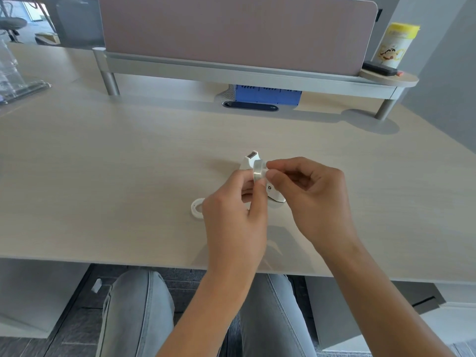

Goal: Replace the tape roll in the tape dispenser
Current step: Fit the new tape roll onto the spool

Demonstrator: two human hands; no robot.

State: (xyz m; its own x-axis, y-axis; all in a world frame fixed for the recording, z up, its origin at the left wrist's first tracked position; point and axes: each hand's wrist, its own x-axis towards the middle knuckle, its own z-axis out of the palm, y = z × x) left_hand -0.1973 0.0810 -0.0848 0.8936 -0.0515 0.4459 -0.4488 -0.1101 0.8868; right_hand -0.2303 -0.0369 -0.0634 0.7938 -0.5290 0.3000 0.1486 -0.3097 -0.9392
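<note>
A small white tape dispenser (249,161) stands on the desk (103,163), mostly hidden behind my hands; its cutter end points away from me. In front of it I hold a clear tape roll (258,171) on edge. My left hand (234,215) grips the roll from below and behind. My right hand (309,197) pinches the roll's right edge between thumb and forefinger. A white ring (197,206), like an empty tape core, lies flat on the desk just left of my left hand.
A grey monitor shelf (231,70) with a pink divider panel runs along the back. A yellow-lidded canister (395,45) and a black object sit on its right end. A blue box (268,94) sits under it. Clear acrylic holders (15,76) stand far left.
</note>
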